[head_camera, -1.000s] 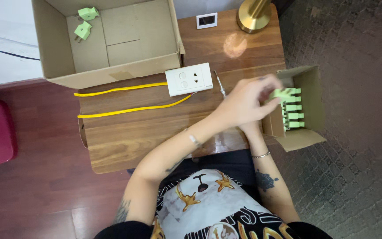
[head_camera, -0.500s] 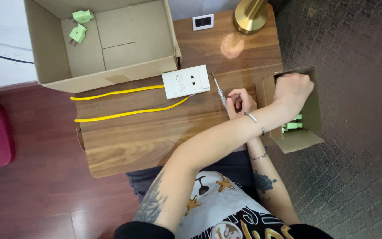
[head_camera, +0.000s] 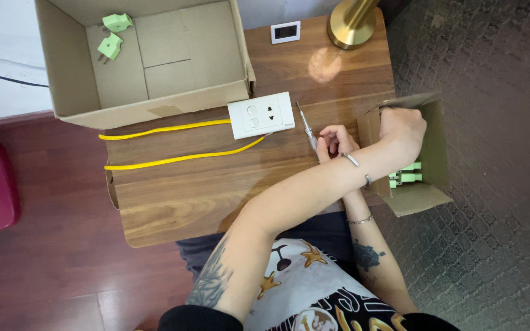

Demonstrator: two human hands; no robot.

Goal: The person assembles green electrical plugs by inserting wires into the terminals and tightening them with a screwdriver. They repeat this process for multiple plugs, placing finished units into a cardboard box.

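– Checking the green plugs (head_camera: pixel 407 175) first: where do they sit at this entry?

– In the small cardboard box (head_camera: pixel 421 199) that hangs past the right edge of the desk (head_camera: pixel 216 190), in a row along its near side. Your left hand (head_camera: pixel 403 129) is inside that box, above the row. A second ago it was at the box's inner edge with a plug beside the fingers; since then it has moved further in.

– Meaning for the work?

– Judged only: you are at the box's contents, and nothing shows as lifted clear of it.

– Grip, each hand?

– Left: the back of the hand faces the camera and the fingers curl under, so I cannot tell whether they pinch a plug or are spread. Right hand (head_camera: pixel 334 140): fingers pressed around the handle of the screwdriver (head_camera: pixel 307 129), tip pointing toward the white socket plate (head_camera: pixel 261 115). Half a second ago it held the tool the same way.

– Hidden or unclear?

– Your left forearm crosses over the right wrist and covers part of the plug row, so no count. The ends of the yellow wires (head_camera: pixel 173 144) vanish under the plate. Two more plugs lie in the large box (head_camera: pixel 69 79); the brass lamp base (head_camera: pixel 352 27) is cut off at the top edge.
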